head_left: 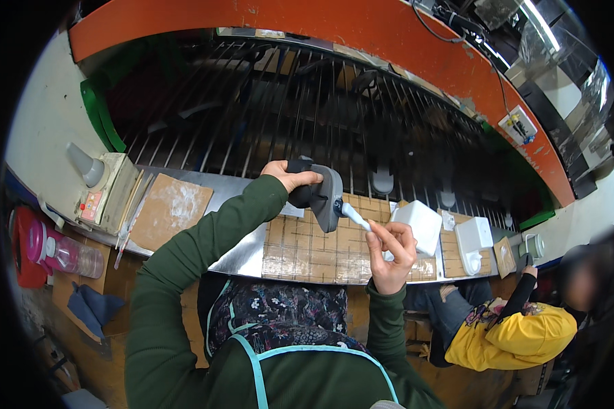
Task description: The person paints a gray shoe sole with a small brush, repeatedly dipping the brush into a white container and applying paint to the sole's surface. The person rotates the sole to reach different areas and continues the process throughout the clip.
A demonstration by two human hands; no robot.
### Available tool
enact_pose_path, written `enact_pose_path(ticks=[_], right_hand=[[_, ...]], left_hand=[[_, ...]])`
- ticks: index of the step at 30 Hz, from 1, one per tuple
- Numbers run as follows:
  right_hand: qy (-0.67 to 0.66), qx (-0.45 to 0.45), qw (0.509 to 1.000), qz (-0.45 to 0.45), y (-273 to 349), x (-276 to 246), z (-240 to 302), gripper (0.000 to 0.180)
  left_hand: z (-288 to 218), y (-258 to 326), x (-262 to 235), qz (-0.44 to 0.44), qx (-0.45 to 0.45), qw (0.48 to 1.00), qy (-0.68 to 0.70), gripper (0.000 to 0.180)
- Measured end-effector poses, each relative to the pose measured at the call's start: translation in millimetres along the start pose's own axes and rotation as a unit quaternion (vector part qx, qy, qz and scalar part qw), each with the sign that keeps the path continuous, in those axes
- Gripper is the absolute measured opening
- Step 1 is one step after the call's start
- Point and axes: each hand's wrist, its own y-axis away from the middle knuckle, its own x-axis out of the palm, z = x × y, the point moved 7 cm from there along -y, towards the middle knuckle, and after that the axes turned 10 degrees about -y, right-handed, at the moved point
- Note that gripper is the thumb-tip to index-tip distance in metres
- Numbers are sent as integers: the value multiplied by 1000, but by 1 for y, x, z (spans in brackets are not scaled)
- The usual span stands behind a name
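My left hand (pixel 290 178) is closed round a dark shoe piece with a grey sole (pixel 330 198), held tilted above the bench with the sole facing right. Between the thumb and fingers of my right hand (pixel 391 259) is the pale handle of a small brush (pixel 355 215). The brush's dark tip meets the sole's face, or nearly so; contact is hard to tell. Just beyond my right hand stands a white plastic tub (pixel 417 227), part of it hidden behind my fingers.
A conveyor of metal rods (pixel 252 140) runs along the far side, under an orange beam (pixel 307 17). Brown board with a grid of lines (pixel 307 252) covers the bench. At left are a cardboard sheet (pixel 172 210) and a control box (pixel 109 194). A person in yellow (pixel 512 337) sits at right.
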Motion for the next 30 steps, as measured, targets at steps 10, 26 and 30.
enact_pose_path(ticks=[10, 26, 30], right_hand=[[25, -78, 997, 12, -28, -4, 13, 26], [52, -146, 986, 67, -55, -4, 32, 25], [62, -165, 981, 79, -59, -3, 34, 26]], left_hand=[[4, -12, 5, 31, -110, 993, -1, 42], [-5, 2, 18, 150, -149, 975, 72, 39], [6, -7, 18, 149, -162, 971, 90, 43]])
